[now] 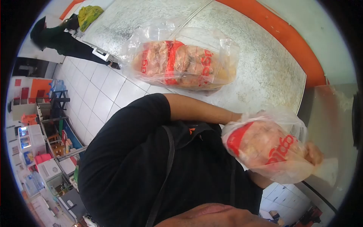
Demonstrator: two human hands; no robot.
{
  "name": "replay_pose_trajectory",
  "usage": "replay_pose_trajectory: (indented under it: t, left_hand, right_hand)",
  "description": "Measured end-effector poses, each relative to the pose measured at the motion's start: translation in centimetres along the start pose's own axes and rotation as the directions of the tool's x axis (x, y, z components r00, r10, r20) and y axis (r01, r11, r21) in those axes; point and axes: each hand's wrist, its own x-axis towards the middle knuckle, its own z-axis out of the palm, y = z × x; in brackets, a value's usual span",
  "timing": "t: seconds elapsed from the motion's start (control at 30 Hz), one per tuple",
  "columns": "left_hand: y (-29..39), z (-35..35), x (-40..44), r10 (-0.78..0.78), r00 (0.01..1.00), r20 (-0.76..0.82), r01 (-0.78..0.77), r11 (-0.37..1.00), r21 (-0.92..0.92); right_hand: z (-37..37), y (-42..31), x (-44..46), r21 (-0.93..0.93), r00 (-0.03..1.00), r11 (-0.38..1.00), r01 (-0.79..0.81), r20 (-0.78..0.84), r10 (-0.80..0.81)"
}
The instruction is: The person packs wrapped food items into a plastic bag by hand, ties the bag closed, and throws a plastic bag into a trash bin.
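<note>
A clear plastic bag of pale, packed food with red print (264,145) is held up in front of my torso at the right. Fingers of my right hand (314,153) are closed on its gathered right end. My left forearm reaches across to the bag's upper left side, where my left hand (237,117) is mostly covered by plastic and its fingers are hidden. A larger clear bag (185,64), holding similar packs with red bands, lies on the scuffed whitish metal surface (261,49) beyond my left arm.
An orange edge (280,34) borders the metal surface. At the upper left a person in dark clothes (56,41) stands near a yellow-green bag (90,17). White floor tiles (94,83) lie between there and me. Shelves and boxes (49,170) fill the lower left.
</note>
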Motion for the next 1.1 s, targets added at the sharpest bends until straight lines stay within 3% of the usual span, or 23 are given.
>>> replay_pose_trajectory:
  t: [0.1,0.27,0.37,0.4,0.47,0.53,0.6,0.63,0.67,0.77,0.83,0.87,0.93,1.0,1.1]
  left_hand:
    - [1.2,-1.5,-1.1,0.146,0.987,-0.069,-0.127,0.966,0.225]
    - [2.6,-3.4,-2.3,0.266,0.955,-0.134,-0.181,0.875,0.449]
    - [2.5,-4.2,-2.9,0.293,0.953,-0.072,-0.198,0.788,0.583]
    - [4.2,0.9,-1.4,0.689,0.658,-0.306,-0.436,0.679,0.591]
    - [5.2,-2.1,-3.2,0.503,0.826,-0.253,-0.308,0.779,0.546]
    - [6.2,-3.7,-4.6,0.386,0.895,-0.224,-0.200,0.795,0.572]
    - [7.0,-4.4,-5.0,0.306,0.930,-0.204,-0.123,0.782,0.611]
    - [7.6,-4.5,-5.2,0.276,0.940,-0.202,-0.087,0.764,0.639]
    - [8.1,-4.6,-5.3,0.255,0.946,-0.201,-0.058,0.741,0.669]
    - [11.1,-3.9,-4.7,0.171,0.971,-0.166,-0.003,0.705,0.709]
    - [14.5,-1.3,-3.1,-0.036,0.944,-0.327,0.273,0.642,0.716]
    - [14.6,-0.9,-2.8,-0.079,0.954,-0.289,0.270,0.643,0.717]
    - [14.7,-0.2,-2.5,0.118,0.986,-0.115,0.106,0.080,0.991]
    - [16.6,0.7,-2.6,0.258,0.943,-0.209,0.220,-0.015,0.975]
    - [18.2,-0.6,-3.4,0.359,0.893,-0.269,0.123,0.381,0.916]
  right_hand:
    - [-0.4,1.1,0.1,-0.066,0.997,0.995,-0.071,0.013,0.072]
    - [-2.0,5.2,-2.5,-0.063,0.952,0.951,-0.302,-0.076,0.297]
    - [-2.8,8.3,-5.7,0.016,0.884,0.887,-0.462,-0.064,0.462]
    - [-2.7,9.6,-6.8,0.058,0.863,0.864,-0.501,-0.044,0.503]
    - [-2.2,12.0,-8.7,0.135,0.832,0.825,-0.548,-0.007,0.554]
    - [-1.0,14.4,-9.9,0.230,0.851,0.823,-0.520,0.051,0.523]
    - [-0.3,16.9,-10.5,0.342,0.903,0.835,-0.430,0.174,0.394]
    - [4.9,14.8,-7.9,0.474,0.794,0.719,-0.509,-0.063,0.604]
    - [7.3,13.6,-5.5,0.610,0.758,0.610,-0.506,-0.023,0.652]
    - [8.0,15.2,-5.8,0.655,0.740,0.563,-0.504,-0.008,0.672]
    - [7.8,15.9,-6.2,0.668,0.742,0.561,-0.490,-0.018,0.670]
    - [7.6,15.9,-6.6,0.670,0.745,0.565,-0.480,-0.029,0.667]
    - [7.3,16.2,-7.1,0.681,0.747,0.568,-0.462,-0.047,0.663]
    - [7.0,16.2,-7.6,0.683,0.751,0.584,-0.439,-0.079,0.656]
    - [7.1,16.4,-8.4,0.694,0.759,0.593,-0.407,-0.103,0.642]
